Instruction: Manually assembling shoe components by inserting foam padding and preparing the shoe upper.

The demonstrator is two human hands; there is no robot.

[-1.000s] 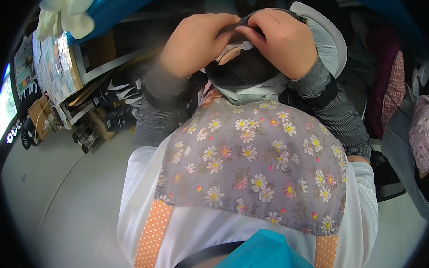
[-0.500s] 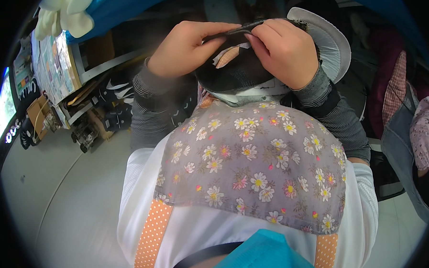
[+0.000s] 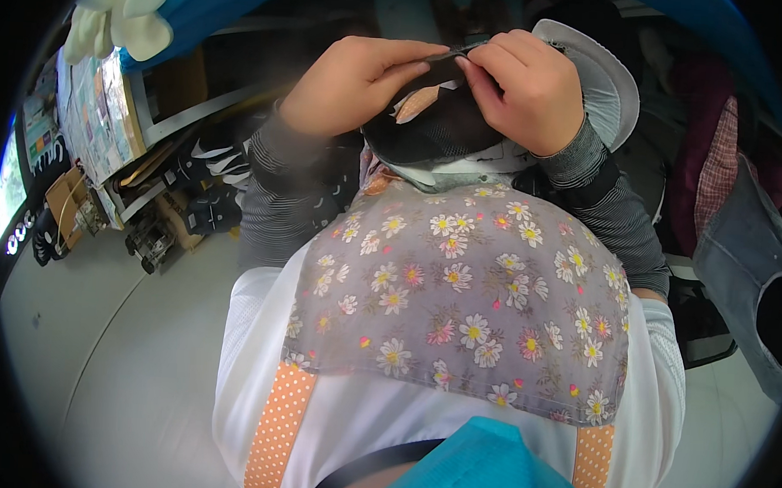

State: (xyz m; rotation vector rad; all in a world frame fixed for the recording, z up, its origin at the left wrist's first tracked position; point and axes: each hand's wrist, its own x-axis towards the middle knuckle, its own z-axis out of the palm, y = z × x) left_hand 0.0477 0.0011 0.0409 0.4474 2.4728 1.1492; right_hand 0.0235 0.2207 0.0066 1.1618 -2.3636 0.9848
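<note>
Black fabric piece (image 3: 431, 128) sits at 12 o'clock above the floral apron (image 3: 467, 308). Its top edge runs 9-to-3, pinched between both hands: left hand (image 3: 354, 85) grasps the 9 end, right hand (image 3: 524, 88) the 3 end, equally near.

The dark shoe upper (image 3: 431, 128) is largely covered by the left hand (image 3: 350, 90) and right hand (image 3: 528, 93); what the fingers (image 3: 416, 62) pinch at its top edge is too small to tell. The floral apron (image 3: 467, 300) hides the lap. The grey garment (image 3: 744, 259) is cut off at the right rim.
</note>
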